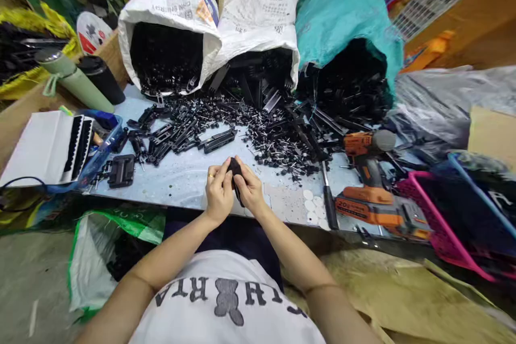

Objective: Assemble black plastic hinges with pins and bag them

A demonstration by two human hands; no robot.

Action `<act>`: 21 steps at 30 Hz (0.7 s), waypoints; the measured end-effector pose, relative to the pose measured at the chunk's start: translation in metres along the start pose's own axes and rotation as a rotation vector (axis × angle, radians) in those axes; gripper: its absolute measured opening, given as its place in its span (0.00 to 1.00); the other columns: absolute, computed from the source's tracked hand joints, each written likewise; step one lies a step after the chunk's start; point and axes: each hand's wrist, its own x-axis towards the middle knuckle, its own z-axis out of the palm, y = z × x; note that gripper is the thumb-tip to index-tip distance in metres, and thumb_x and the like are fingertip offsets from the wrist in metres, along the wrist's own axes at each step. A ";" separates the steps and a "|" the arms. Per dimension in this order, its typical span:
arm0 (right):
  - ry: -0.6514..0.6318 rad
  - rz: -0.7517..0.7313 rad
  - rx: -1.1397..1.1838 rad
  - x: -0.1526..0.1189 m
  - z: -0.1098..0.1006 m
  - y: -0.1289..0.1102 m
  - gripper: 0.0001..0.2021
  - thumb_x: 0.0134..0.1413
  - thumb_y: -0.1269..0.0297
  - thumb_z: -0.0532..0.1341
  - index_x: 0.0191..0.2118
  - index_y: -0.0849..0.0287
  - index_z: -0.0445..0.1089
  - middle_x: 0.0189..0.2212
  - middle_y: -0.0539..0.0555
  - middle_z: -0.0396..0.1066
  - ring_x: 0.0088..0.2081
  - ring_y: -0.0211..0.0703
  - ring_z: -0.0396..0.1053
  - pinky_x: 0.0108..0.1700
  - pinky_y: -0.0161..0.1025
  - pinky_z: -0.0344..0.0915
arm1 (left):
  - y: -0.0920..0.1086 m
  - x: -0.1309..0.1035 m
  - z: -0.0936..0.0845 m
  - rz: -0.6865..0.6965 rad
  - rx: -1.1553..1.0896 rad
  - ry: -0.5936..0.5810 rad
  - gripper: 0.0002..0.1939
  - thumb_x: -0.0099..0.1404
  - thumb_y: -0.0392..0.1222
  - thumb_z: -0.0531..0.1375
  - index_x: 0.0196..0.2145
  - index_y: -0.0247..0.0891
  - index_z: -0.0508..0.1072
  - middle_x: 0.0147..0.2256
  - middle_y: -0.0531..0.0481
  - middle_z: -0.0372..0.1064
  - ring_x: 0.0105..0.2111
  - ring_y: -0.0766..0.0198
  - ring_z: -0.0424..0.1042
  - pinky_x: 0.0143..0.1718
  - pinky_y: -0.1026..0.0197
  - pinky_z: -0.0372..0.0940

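Both my hands meet over the front edge of the light blue worktable (181, 185). Between them is a small black plastic part (234, 166), whose exact kind I cannot make out. My left hand (219, 191) grips it from the left with thumb and fingers, a ring on one finger. From the right, my right hand (249, 185) pinches the same part. Just beyond lie a long black plastic bracket (220, 141) and a heap of small black pieces and screws (278, 148).
Three sacks of black parts stand at the back: a white one (169, 5), another white one (258, 5) and a teal one (346, 21). An orange cordless drill (368, 201) and a black-handled tool (329, 207) lie right, beside a pink basket (439, 226). Bottles (80, 80) stand left.
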 end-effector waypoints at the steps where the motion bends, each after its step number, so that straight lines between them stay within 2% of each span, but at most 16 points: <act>1: -0.009 0.012 0.023 0.000 -0.001 0.003 0.22 0.62 0.59 0.51 0.61 0.53 0.56 0.37 0.55 0.63 0.26 0.31 0.64 0.28 0.32 0.68 | -0.003 0.003 -0.002 0.029 -0.010 -0.034 0.17 0.68 0.37 0.49 0.53 0.35 0.67 0.36 0.45 0.61 0.36 0.68 0.65 0.39 0.64 0.64; 4: -0.067 0.042 0.005 -0.001 -0.003 0.010 0.24 0.62 0.56 0.51 0.63 0.52 0.52 0.39 0.55 0.62 0.26 0.31 0.64 0.28 0.33 0.69 | -0.012 0.008 -0.005 0.037 -0.001 -0.117 0.17 0.68 0.39 0.49 0.51 0.36 0.68 0.37 0.45 0.63 0.38 0.66 0.65 0.40 0.62 0.64; 6: -0.134 0.058 -0.067 0.000 -0.008 0.015 0.25 0.62 0.56 0.49 0.64 0.50 0.49 0.41 0.55 0.63 0.28 0.32 0.66 0.33 0.35 0.69 | -0.017 0.004 -0.006 -0.037 0.031 -0.149 0.17 0.69 0.40 0.47 0.52 0.35 0.66 0.39 0.43 0.64 0.41 0.64 0.66 0.43 0.60 0.64; 9: -0.237 0.075 -0.356 0.009 -0.035 0.028 0.26 0.62 0.54 0.49 0.64 0.51 0.48 0.45 0.56 0.65 0.40 0.41 0.66 0.44 0.41 0.67 | -0.026 -0.004 -0.006 -0.125 0.198 -0.245 0.21 0.68 0.38 0.46 0.58 0.35 0.58 0.48 0.38 0.61 0.50 0.57 0.63 0.48 0.54 0.63; 11: -0.163 0.119 -0.626 0.021 -0.067 0.041 0.26 0.62 0.54 0.49 0.64 0.55 0.49 0.49 0.59 0.64 0.47 0.47 0.62 0.48 0.45 0.63 | -0.032 -0.004 -0.005 -0.012 0.367 -0.451 0.25 0.65 0.34 0.49 0.60 0.40 0.55 0.55 0.37 0.54 0.56 0.51 0.57 0.54 0.46 0.57; 13: 0.019 0.223 -0.933 0.038 -0.106 0.059 0.26 0.61 0.57 0.49 0.63 0.62 0.51 0.53 0.64 0.60 0.52 0.52 0.57 0.50 0.48 0.60 | -0.039 0.002 -0.003 0.217 0.484 -0.729 0.26 0.63 0.32 0.50 0.58 0.46 0.59 0.57 0.42 0.54 0.59 0.49 0.52 0.57 0.36 0.46; 15: 0.162 0.396 -1.213 0.056 -0.141 0.078 0.24 0.60 0.61 0.50 0.59 0.67 0.56 0.52 0.68 0.58 0.53 0.57 0.54 0.48 0.51 0.58 | -0.044 0.012 0.002 0.415 0.542 -0.958 0.24 0.64 0.30 0.49 0.55 0.47 0.63 0.51 0.45 0.63 0.55 0.52 0.57 0.58 0.33 0.40; 16: 0.189 0.481 -1.312 0.065 -0.156 0.086 0.22 0.59 0.63 0.51 0.56 0.70 0.60 0.51 0.69 0.58 0.52 0.58 0.54 0.47 0.51 0.57 | -0.046 0.017 0.005 0.470 0.569 -1.029 0.22 0.64 0.29 0.48 0.53 0.45 0.65 0.46 0.45 0.66 0.52 0.54 0.61 0.57 0.35 0.42; 18: 0.152 0.570 -1.423 0.078 -0.177 0.097 0.17 0.58 0.65 0.52 0.47 0.72 0.66 0.49 0.70 0.59 0.52 0.59 0.54 0.47 0.50 0.55 | -0.046 0.024 0.007 0.491 0.643 -1.097 0.21 0.65 0.29 0.47 0.52 0.40 0.65 0.40 0.44 0.68 0.45 0.57 0.65 0.55 0.41 0.50; 21: 0.055 0.492 -1.412 0.083 -0.185 0.094 0.15 0.59 0.65 0.51 0.44 0.72 0.66 0.46 0.69 0.63 0.48 0.54 0.58 0.45 0.45 0.54 | -0.045 0.026 0.002 0.372 0.779 -1.082 0.20 0.64 0.29 0.47 0.53 0.35 0.64 0.39 0.41 0.67 0.43 0.55 0.66 0.45 0.49 0.59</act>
